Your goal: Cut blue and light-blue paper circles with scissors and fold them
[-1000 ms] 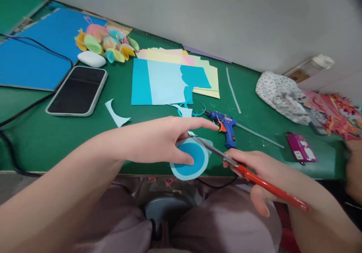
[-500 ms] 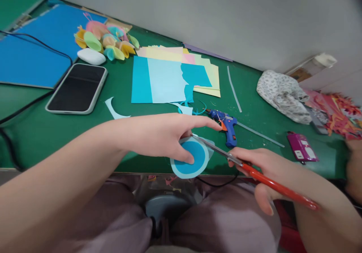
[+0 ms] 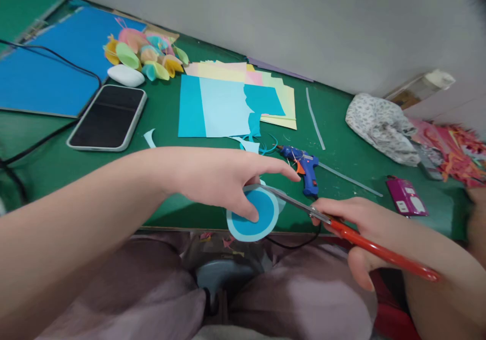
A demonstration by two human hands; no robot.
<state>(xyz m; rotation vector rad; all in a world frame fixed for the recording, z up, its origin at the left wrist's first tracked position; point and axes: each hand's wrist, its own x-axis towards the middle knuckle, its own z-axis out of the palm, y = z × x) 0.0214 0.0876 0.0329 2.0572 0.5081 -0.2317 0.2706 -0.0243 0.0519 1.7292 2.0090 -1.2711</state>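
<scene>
Left hand [image 3: 216, 175] is pinching a two-tone blue paper disc [image 3: 267, 211], thumb pressing on its face | Right hand [image 3: 364, 221] is gripping red-handled scissors [image 3: 372, 248], blades lying along the disc's upper-right rim | Disc is being held at the green table [image 3: 170, 218]'s near edge | Blue glue gun [image 3: 310, 173] is lying beyond

the left hand [image 3: 212, 178] at the centre of the frame and the right hand [image 3: 366, 216] at centre right are bare and slim-fingered, and the left forearm [image 3: 94, 213] and right forearm [image 3: 448, 254] are bare out to the side edges. dusty mauve trousers [image 3: 304, 289], loose and softly creased, fill the lower middle, paler where light falls on the thighs. a strip of greyish cloth [image 3: 243, 333] crosses the bottom edge, perhaps a top's hem.
</scene>
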